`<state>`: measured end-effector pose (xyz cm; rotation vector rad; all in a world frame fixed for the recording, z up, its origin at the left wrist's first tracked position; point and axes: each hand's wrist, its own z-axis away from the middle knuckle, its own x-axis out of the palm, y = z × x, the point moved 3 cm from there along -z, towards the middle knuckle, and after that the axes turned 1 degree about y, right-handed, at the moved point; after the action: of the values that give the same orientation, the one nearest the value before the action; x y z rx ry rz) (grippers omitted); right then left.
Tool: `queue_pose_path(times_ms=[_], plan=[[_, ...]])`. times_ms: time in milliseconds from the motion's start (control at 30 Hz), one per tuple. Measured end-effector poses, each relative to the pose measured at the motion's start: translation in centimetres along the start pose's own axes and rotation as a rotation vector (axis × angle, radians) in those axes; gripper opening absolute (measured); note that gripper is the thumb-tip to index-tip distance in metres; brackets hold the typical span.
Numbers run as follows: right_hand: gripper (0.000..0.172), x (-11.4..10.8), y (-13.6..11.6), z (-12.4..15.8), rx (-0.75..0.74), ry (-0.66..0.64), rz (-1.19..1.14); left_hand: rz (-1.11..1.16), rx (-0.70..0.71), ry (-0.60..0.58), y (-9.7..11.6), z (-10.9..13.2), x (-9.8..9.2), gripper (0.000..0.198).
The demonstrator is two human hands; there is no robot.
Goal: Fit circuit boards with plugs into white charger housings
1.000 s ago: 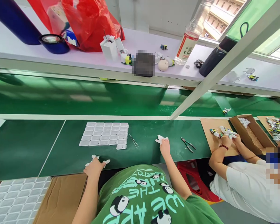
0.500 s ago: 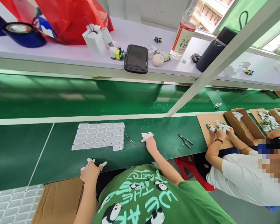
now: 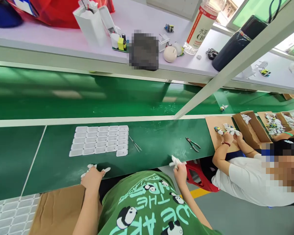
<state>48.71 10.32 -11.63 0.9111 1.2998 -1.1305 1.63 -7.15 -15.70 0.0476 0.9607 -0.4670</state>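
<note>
My left hand (image 3: 91,179) is at the front edge of the green table (image 3: 152,143), its fingers closed on white pieces (image 3: 106,170) that stick out on both sides. Off the table's front edge, to the right of my body, my right hand (image 3: 180,173) grips a crumpled-looking white item (image 3: 175,161). Rows of translucent white trays (image 3: 100,139) lie on the table ahead of my left hand, with metal tweezers (image 3: 135,144) just to their right. Green-handled cutters (image 3: 193,144) lie farther right.
A person in a white shirt (image 3: 247,176) handles small parts over cardboard (image 3: 214,127) at the right. The shelf (image 3: 63,42) above holds a bottle (image 3: 201,29), a dark flask (image 3: 237,44) and circuit pieces. A slanted post (image 3: 210,85) crosses the view. More trays (image 3: 12,213) lie lower left.
My right hand has moved right and back toward me, off the table, with the white item. My left hand has barely moved. The camera view has shifted slightly.
</note>
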Motion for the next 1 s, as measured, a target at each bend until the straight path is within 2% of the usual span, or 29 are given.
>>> queue_pose_path(times_ms=[167, 267, 333, 400, 500, 567, 633, 733, 833, 933, 1000], plan=[[0.022, 3.5, -14.9, -14.0, -0.296, 0.007, -0.14, -0.014, 0.016, -0.007, 0.0, 0.0, -0.1, 0.062], [0.025, 4.3, -22.6, -19.8, -0.458, -0.008, -0.198, 0.003, 0.046, 0.024, 0.1, 0.7, -0.6, 0.067], [0.027, 4.1, -25.2, -22.2, -0.504, -0.009, -0.21, 0.021, 0.068, 0.049, 0.2, 1.1, -1.0, 0.065], [0.028, 4.1, -25.4, -23.6, -0.499, -0.006, -0.21, 0.034, 0.078, 0.056, 0.4, 1.3, -1.3, 0.057], [0.026, 4.5, -21.6, -24.1, -0.417, -0.003, -0.199, 0.037, 0.075, 0.051, 0.3, 1.3, -1.4, 0.051], [0.027, 5.0, -17.2, -23.1, -0.331, 0.0, -0.181, 0.024, 0.068, 0.04, 0.2, 1.1, -1.3, 0.054], [0.029, 5.1, -12.1, -20.7, -0.246, 0.004, -0.155, 0.01, 0.054, 0.024, 0.1, 0.8, -1.0, 0.059], [0.025, 4.3, -4.7, -14.5, -0.132, 0.008, -0.103, 0.015, 0.029, -0.01, 0.1, 0.2, -0.8, 0.064], [0.021, 3.1, 1.4, -6.3, -0.033, 0.017, -0.07, 0.042, 0.018, -0.035, 0.3, -0.3, -0.8, 0.066], [0.023, 2.0, 5.5, 1.4, 0.113, 0.042, -0.033, 0.054, 0.004, -0.046, 0.4, -0.6, -0.9, 0.068], [0.026, 1.5, 6.9, 4.4, 0.214, 0.073, -0.003, 0.049, -0.006, -0.053, 0.4, -0.7, -0.8, 0.067]])
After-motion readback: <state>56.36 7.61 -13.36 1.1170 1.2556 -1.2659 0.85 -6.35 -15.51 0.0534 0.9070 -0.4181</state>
